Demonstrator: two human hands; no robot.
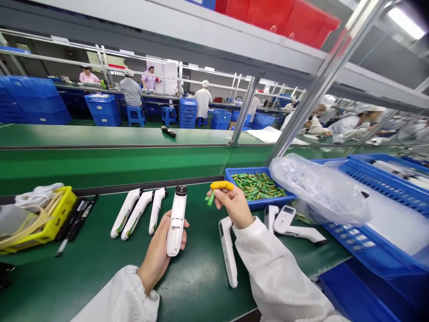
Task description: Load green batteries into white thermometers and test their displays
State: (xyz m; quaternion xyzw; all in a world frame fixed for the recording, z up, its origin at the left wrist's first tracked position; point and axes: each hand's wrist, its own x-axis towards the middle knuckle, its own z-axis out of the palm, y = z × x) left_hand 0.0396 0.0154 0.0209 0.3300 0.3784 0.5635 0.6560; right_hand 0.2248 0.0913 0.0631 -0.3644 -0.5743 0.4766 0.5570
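Note:
My left hand (160, 247) is closed around a white handheld device (176, 221), probably an infrared thermometer, held upright with its battery compartment uncovered and vacant. In my right hand (232, 203), a yellow cover sits on one finger, and the fingertips pinch green batteries (210, 198). Just behind that hand is a blue bin (264, 204) heaped with similar green batteries (259, 184). Left of the held device, several white devices (125, 213) lie in a row, with green showing in their handles. Another white device (229, 252) lies below my right hand.
More white devices (301, 232) rest right of my right forearm. A clear plastic bag (321, 188) covers part of a blue crate (362, 243). At left are a yellow basket (63, 214) and marker pens (78, 221). A metal post (325, 89) and shelf (201, 36) stand ahead; co-workers sit beyond.

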